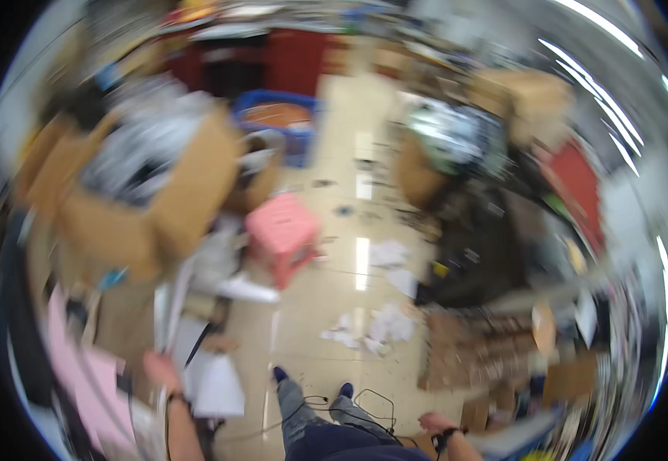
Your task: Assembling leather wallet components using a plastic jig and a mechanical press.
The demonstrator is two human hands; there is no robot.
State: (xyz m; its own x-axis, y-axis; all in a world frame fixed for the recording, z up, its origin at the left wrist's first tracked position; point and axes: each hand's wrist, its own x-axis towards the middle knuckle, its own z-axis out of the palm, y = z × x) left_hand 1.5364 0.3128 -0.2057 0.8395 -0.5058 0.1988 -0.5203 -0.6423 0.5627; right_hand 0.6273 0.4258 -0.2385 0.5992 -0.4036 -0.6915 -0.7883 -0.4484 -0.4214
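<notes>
My left hand, blurred and with a dark band at its wrist, is at the lower left. It is beside white sheets and the lower end of a long pale strip; whether it touches either is unclear. A pink sheet lies left of it. Low on the right hangs my right hand, a black band on its wrist, near some small brown cartons. Its fingers are too smeared to read, and I make out nothing held.
A pink stool stands ahead, beside a large open cardboard box of clear plastic. Behind is a blue crate. White paper scraps litter the tile floor. A black bag-like heap is rightward. Cables trail around my feet.
</notes>
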